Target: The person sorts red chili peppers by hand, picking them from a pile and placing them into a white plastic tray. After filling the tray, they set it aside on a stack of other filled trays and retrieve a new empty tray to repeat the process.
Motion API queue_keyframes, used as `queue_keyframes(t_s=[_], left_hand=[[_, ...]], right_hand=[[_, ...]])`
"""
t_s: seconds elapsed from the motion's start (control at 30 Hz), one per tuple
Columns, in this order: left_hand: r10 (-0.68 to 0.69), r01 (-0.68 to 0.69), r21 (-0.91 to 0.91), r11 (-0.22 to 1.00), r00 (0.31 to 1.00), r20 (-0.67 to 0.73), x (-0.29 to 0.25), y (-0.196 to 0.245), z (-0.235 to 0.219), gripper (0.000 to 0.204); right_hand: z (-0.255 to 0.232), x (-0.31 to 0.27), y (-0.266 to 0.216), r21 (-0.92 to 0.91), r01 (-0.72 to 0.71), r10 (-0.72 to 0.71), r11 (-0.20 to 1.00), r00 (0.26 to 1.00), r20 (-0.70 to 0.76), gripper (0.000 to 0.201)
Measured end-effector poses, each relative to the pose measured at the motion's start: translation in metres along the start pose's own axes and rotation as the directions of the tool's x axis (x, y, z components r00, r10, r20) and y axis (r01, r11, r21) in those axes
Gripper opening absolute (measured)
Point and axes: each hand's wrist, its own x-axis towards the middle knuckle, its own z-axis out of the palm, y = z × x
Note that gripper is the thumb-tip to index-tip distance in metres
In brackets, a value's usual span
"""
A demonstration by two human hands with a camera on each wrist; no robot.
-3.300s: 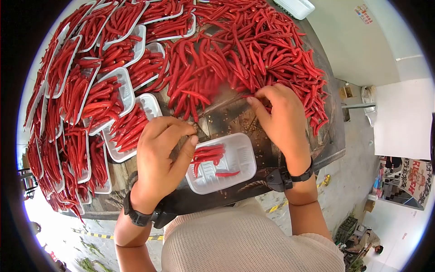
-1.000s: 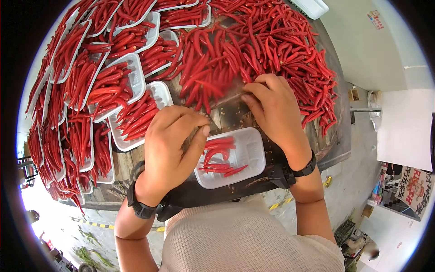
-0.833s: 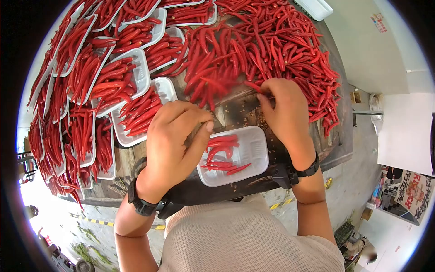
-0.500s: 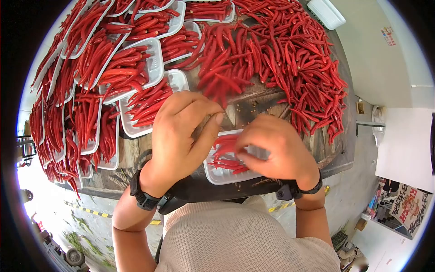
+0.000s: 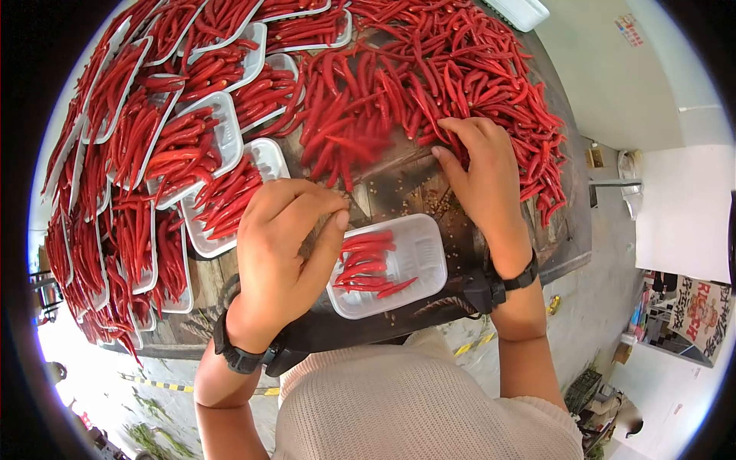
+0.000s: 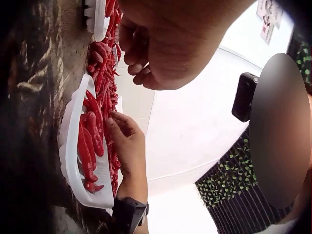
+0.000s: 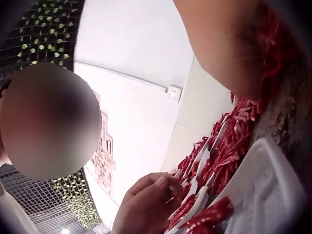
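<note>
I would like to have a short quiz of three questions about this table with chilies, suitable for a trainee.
1. Choose: which hand is nearer to the packed trays, the left hand or the right hand?
2. True or false: part of the floor of the near tray, the one in front of the body, shows bare.
3. Fill in: the loose pile lies on a table of ____.

Key: 1. The left hand. 2. True. 3. Wood.
</note>
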Motion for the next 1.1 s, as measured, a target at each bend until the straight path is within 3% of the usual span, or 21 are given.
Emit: queue_keyframes(t_s=[0.13, 0.23, 0.3, 0.33, 0.4, 0.47, 0.53, 0.57, 0.7, 0.77, 1.0, 1.07, 1.1], left_hand=[[-0.016, 0.016, -0.013, 1.0, 1.0, 0.003, 0.0, 0.001, 0.0, 0.009], [-0.028, 0.028, -0.015, 1.0, 1.0, -0.001, 0.0, 0.0, -0.002, 0.009], [-0.036, 0.036, -0.01, 0.999, 0.999, -0.006, -0.001, -0.001, -0.001, 0.009], [-0.029, 0.029, -0.016, 0.999, 1.0, -0.011, -0.001, -0.002, 0.001, 0.009], [-0.022, 0.022, -0.017, 1.0, 1.0, -0.019, -0.001, -0.005, 0.002, 0.009], [-0.012, 0.011, -0.035, 0.999, 0.999, -0.048, -0.001, -0.006, 0.004, 0.01], [-0.018, 0.016, -0.035, 0.999, 0.999, -0.048, -0.001, -0.006, 0.004, 0.01], [-0.024, 0.022, -0.035, 0.999, 0.999, -0.046, -0.001, -0.006, 0.004, 0.01], [-0.022, 0.02, -0.027, 0.999, 0.999, -0.046, -0.001, -0.007, 0.004, 0.01], [-0.043, 0.041, -0.041, 0.998, 0.998, -0.044, -0.001, -0.006, 0.004, 0.009], [-0.059, 0.056, -0.067, 0.996, 0.998, -0.037, -0.002, -0.009, 0.006, 0.009], [-0.047, 0.046, -0.048, 0.998, 0.999, -0.016, -0.003, -0.009, 0.005, 0.007], [-0.047, 0.047, -0.045, 0.998, 0.999, -0.013, -0.003, -0.009, 0.005, 0.007]], right_hand=[[0.005, -0.002, 0.004, -0.029, -0.034, 0.035, 0.999, 0.999, 0.022, 0.032], [0.0, -0.002, -0.005, 0.082, -0.111, 0.112, 0.99, 0.994, -0.002, 0.033], [-0.009, 0.0, -0.018, 0.334, -0.292, 0.287, 0.896, 0.956, 0.065, 0.036], [-0.01, -0.001, -0.022, 0.338, -0.286, 0.281, 0.897, 0.958, 0.066, 0.036], [-0.011, -0.002, -0.028, 0.444, -0.282, 0.231, 0.85, 0.959, 0.167, 0.038], [-0.013, -0.003, -0.036, 0.412, -0.267, 0.202, 0.871, 0.96, 0.194, 0.033], [-0.014, -0.004, -0.038, 0.405, -0.377, 0.181, 0.833, 0.877, 0.446, 0.026], [-0.008, -0.006, -0.036, 0.44, -0.304, 0.132, 0.845, 0.916, 0.379, 0.024], [-0.007, -0.002, -0.029, 0.373, -0.169, 0.04, 0.912, 0.943, 0.33, 0.028], [-0.004, -0.003, -0.032, 0.248, 0.16, -0.213, 0.955, 0.955, 0.205, 0.036], [-0.005, -0.002, -0.039, 0.321, 0.145, -0.215, 0.936, 0.957, 0.193, 0.035], [-0.003, -0.005, -0.038, 0.292, 0.291, -0.364, 0.911, 0.901, 0.237, 0.034], [-0.003, -0.004, -0.037, 0.295, 0.289, -0.362, 0.911, 0.902, 0.236, 0.034]])
